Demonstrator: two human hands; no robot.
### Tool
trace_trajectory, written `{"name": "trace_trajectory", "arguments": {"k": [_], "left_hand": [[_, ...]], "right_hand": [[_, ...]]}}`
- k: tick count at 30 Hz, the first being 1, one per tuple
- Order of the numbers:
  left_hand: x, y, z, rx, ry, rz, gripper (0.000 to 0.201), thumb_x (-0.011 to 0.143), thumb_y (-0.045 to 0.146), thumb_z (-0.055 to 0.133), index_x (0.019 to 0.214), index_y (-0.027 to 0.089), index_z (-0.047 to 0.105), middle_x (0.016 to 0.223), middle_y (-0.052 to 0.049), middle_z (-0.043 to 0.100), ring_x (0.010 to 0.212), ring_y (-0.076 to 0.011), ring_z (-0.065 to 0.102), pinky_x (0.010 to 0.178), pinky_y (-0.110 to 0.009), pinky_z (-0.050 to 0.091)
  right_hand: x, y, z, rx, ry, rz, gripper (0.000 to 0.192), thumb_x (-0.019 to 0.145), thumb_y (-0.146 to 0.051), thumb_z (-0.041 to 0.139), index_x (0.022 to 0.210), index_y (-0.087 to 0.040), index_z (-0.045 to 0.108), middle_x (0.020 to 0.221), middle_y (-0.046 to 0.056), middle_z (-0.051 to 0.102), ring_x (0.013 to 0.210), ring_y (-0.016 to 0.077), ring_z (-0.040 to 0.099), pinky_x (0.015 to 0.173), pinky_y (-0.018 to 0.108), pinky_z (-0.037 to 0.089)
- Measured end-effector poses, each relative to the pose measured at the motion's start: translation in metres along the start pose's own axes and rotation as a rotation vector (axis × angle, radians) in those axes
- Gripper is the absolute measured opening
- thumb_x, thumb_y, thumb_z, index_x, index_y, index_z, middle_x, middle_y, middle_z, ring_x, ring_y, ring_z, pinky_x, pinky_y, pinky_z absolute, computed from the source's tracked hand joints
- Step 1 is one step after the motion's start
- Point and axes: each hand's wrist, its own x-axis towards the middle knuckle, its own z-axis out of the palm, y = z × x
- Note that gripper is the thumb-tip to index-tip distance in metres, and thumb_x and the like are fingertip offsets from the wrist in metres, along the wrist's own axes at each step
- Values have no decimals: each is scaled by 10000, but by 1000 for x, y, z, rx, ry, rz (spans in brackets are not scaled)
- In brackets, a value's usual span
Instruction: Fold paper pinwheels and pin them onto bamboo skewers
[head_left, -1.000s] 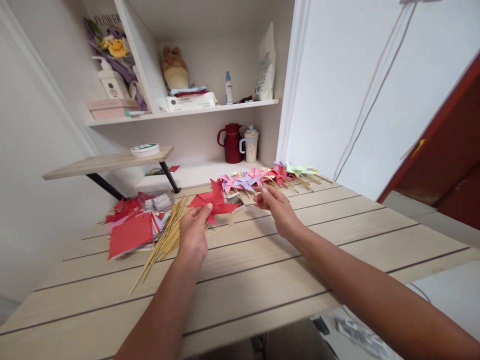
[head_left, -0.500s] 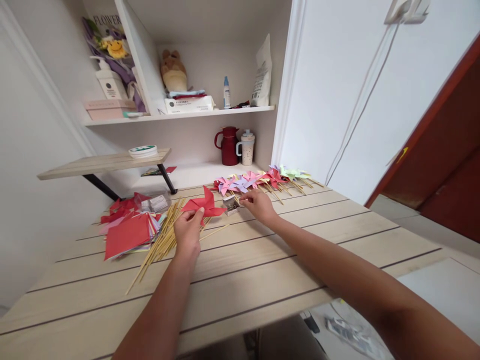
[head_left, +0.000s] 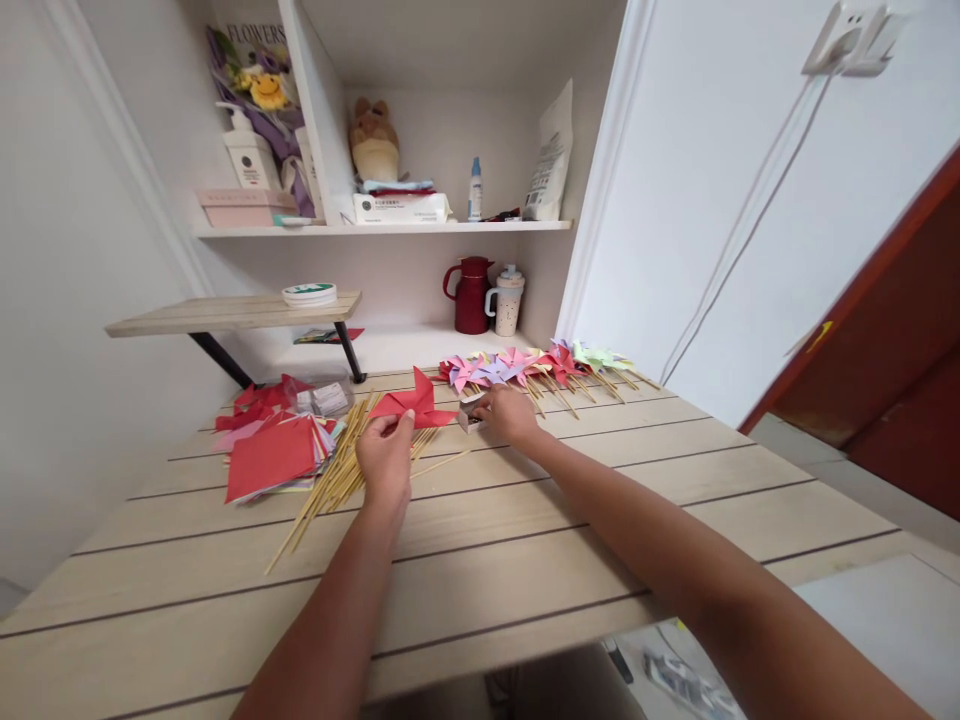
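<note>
Just left of the small pin box (head_left: 471, 411), I see my left hand (head_left: 386, 455) pinching the red pinwheel (head_left: 411, 404) above the surface (head_left: 525, 540), steadying its folds; my right hand (head_left: 508, 413) reaches into the box, fingers closed narrowly, presumably on a pin.

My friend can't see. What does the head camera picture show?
A left hand holds a red paper pinwheel over a wooden table, while the right hand reaches into a small box. Bamboo sticks and colourful pinwheels lie nearby.
</note>
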Motion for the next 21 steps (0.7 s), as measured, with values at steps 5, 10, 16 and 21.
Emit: {"name": "trace_trajectory", "arguments": {"k": [5, 10, 16, 21], "left_hand": [[-1, 2, -1, -57, -10, -39, 286, 628, 406, 793, 679, 146, 685, 619, 22, 594, 596, -122, 504, 592, -257, 389], [-1, 3, -2, -76, -18, -47, 328, 610, 443, 804, 685, 147, 685, 636, 14, 605, 615, -132, 528, 608, -261, 401], [0, 4, -2, -94, -8, -57, 334, 600, 453, 800, 668, 153, 671, 619, 21, 584, 603, -126, 513, 597, -258, 392], [-2, 4, -2, -90, -17, -61, 296, 612, 419, 792, 675, 151, 682, 630, 14, 597, 614, -129, 509, 598, -259, 397]], "right_hand": [[7, -9, 9, -33, -28, 42, 187, 876, -308, 673, 875, -204, 828, 1004, 136, 781, 925, 266, 690, 693, 308, 405], [12, -12, 16, 40, -30, 92, 122, 822, -257, 711, 842, -198, 816, 910, 117, 791, 877, 248, 696, 672, 292, 398], [12, 10, 23, 277, 3, 149, 133, 803, -278, 697, 780, -181, 785, 789, 59, 767, 771, 193, 669, 609, 257, 401], [14, 24, 28, 525, 51, 212, 169, 735, -322, 709, 735, -157, 748, 664, 23, 703, 659, 163, 622, 596, 251, 423]]}}
